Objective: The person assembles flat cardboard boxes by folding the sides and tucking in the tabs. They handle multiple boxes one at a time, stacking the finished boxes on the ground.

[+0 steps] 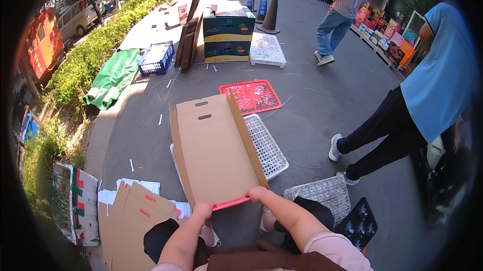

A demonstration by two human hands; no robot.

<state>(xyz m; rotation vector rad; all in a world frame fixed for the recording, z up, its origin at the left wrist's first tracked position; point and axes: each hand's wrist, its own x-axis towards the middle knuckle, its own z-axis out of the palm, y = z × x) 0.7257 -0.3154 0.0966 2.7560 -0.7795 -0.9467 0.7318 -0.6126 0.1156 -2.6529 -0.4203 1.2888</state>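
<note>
A long, partly folded cardboard box (214,155) stretches away in front of me, plain brown inside, its two long sides standing up and two handle slots near the far end. Its near end has a red edge. My left hand (203,211) is closed around the left corner of that end, and my right hand (257,194) grips the right corner. Beneath the box lies a white perforated plastic crate (269,145), mostly covered. Flat cardboard sheets (133,220) with red-edged slots are spread on the ground beside my left arm.
A red plastic tray (251,95) lies beyond the box. Farther off stand stacked cartons (227,52), a blue crate (156,59) and traffic cones (271,14). A white crate (322,195) and black tray (358,224) lie right. A person in blue (437,80) stands nearby; another person (338,17) is farther away.
</note>
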